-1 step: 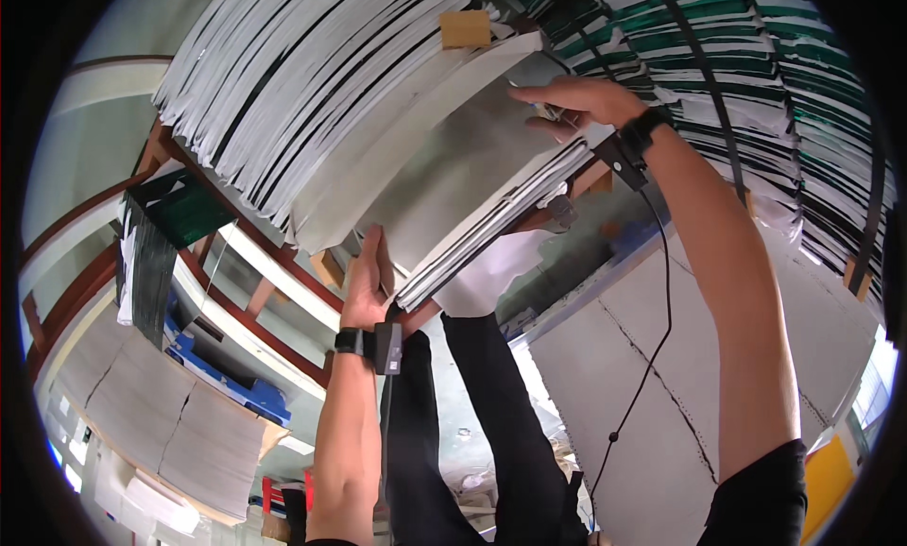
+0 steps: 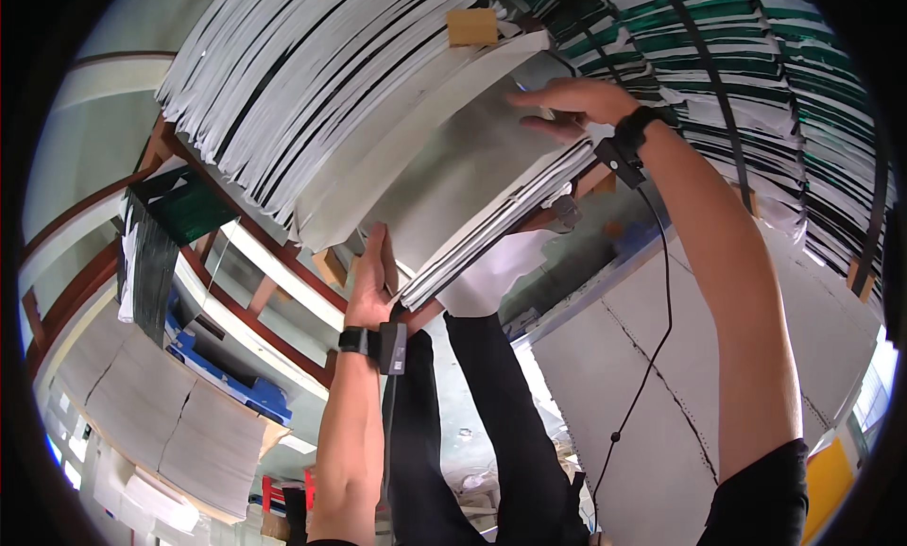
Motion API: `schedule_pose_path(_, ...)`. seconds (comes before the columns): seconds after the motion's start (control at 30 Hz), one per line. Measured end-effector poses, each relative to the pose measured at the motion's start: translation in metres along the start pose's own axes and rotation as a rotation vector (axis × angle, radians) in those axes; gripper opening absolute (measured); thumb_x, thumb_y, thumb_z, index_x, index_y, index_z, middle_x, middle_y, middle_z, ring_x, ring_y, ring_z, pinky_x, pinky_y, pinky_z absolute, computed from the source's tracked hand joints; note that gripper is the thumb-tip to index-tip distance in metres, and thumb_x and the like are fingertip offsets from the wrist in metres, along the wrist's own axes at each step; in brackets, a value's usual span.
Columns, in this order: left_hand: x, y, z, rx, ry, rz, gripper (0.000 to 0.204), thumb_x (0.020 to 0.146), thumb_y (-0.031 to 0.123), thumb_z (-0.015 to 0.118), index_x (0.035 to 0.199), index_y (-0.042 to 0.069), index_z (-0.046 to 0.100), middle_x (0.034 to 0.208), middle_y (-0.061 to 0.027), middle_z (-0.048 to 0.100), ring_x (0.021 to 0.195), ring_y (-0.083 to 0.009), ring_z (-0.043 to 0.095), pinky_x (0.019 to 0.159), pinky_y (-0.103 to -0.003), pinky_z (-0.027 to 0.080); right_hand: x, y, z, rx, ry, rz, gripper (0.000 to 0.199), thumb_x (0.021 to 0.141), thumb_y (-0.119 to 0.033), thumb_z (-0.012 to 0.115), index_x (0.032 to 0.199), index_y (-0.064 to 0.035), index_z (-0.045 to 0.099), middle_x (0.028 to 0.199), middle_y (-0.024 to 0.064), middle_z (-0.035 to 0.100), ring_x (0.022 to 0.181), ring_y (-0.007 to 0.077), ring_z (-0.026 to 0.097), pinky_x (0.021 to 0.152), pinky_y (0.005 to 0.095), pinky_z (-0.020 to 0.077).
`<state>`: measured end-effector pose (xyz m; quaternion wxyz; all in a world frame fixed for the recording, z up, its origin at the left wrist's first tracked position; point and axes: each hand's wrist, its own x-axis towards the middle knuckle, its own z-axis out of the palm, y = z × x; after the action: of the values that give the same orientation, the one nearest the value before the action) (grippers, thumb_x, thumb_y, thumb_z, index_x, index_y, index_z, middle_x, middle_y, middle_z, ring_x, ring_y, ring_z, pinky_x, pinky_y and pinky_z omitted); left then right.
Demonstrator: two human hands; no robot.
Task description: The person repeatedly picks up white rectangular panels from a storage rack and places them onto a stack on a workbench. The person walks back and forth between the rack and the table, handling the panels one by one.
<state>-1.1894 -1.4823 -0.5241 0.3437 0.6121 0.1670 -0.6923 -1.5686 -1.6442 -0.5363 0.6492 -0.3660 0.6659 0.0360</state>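
Between my hands lies a stack of large flat sheets (image 2: 463, 168) with a smooth grey top; its near edge shows several thin white and dark layers. My left hand (image 2: 371, 280) is at the stack's left end, its fingers straight and close together along that side. At the right end, my right hand (image 2: 576, 109) reaches over the corner, fingers stretched out and a gap showing beneath them. Part of the right fingers is hidden behind the hand. Black bands with small boxes sit on both wrists.
Beyond the sheets stands a tall bundle of white and dark sheets (image 2: 312, 83), with a tan block (image 2: 472, 27) on it. Strapped green and white stacks (image 2: 756, 83) rise at right. A red-brown frame (image 2: 255, 253) runs at left, near a blue tool-like object (image 2: 227, 376). A cable (image 2: 652, 357) hangs from my right wrist.
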Motion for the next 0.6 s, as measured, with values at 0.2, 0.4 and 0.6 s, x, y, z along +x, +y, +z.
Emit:
schedule_pose_path(0.2, 0.027, -0.025, -0.016, 0.361, 0.015, 0.055, 0.056, 0.094, 0.049, 0.070, 0.125, 0.003, 0.060, 0.117, 0.0000, 0.060, 0.109, -0.0074, 0.056, 0.099, -0.024, 0.043, 0.010, 0.034, 0.030, -0.147, 0.111, 0.015, 0.065, 0.087, -0.067, 0.066, 0.057, -0.0107, 0.058, 0.045, -0.0044, 0.038, 0.034, 0.0106, 0.034, 0.037, 0.0342, 0.0275)
schedule_pose_path(0.4, 0.029, -0.030, -0.076, 0.574, 0.000, 0.385, 0.078, 0.092, 0.054, 0.069, 0.139, -0.005, 0.049, 0.125, -0.0114, 0.061, 0.114, -0.0185, 0.056, 0.101, -0.033, 0.043, -0.044, 0.069, 0.107, 0.149, 0.204, -0.146, 0.057, 0.092, -0.051, 0.070, 0.102, 0.0056, 0.065, 0.084, 0.0056, 0.065, 0.074, 0.0102, 0.055, 0.065, 0.0309, 0.0464)
schedule_pose_path(0.6, -0.084, -0.008, -0.100, 0.876, -0.047, 0.391, 0.070, 0.095, 0.052, 0.065, 0.134, -0.004, 0.053, 0.125, -0.0156, 0.064, 0.114, -0.0226, 0.059, 0.100, -0.035, 0.045, -0.127, 0.183, 0.173, -0.006, 0.450, -0.352, 0.059, 0.096, -0.045, 0.065, 0.119, 0.0085, 0.061, 0.108, 0.0182, 0.069, 0.102, 0.0223, 0.065, 0.092, 0.0377, 0.0501)
